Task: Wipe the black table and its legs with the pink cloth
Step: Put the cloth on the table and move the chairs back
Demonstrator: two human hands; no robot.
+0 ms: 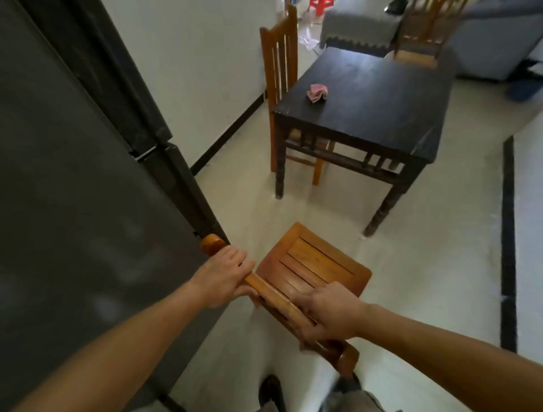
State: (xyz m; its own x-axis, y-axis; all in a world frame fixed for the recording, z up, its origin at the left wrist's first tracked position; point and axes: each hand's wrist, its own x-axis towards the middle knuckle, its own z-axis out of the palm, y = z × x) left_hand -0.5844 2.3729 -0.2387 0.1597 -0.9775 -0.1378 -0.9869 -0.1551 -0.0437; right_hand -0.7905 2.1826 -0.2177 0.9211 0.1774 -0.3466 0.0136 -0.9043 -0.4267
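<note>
Gripping the top rail of a wooden chair (317, 264), both hands are occupied. The left hand (223, 275) wraps the rail near its left end, fingers curled over the top and thumb underneath. The right hand (329, 313) clamps the same rail further along, fingers closed round it w/ knuckles up. The chair's slatted seat points away from the person, toward the black table (382, 97), well apart from it on the pale floor (426, 279).

The pink cloth (317, 93) lies crumpled on the tabletop near the left edge — neither hand touches it. The table's near-left leg (279, 179) and near-right leg (382, 211) are turned posts standing on the floor, w/ a spindle rail btwn them under the top.

A second chair (279, 56) stands at the table's left side, seat tucked partly under, back against the white wall. A third chair (423, 35) sits at the far end, blurred. Behind it there's a grey sofa (361, 26) and a red stool (321, 3), cut off at the frame's top. A dark refrigerator (73, 176) fills the left side — the wooden chair's rail end is just beside its corner. A dark shoe (271, 391) shows at the bottom.
</note>
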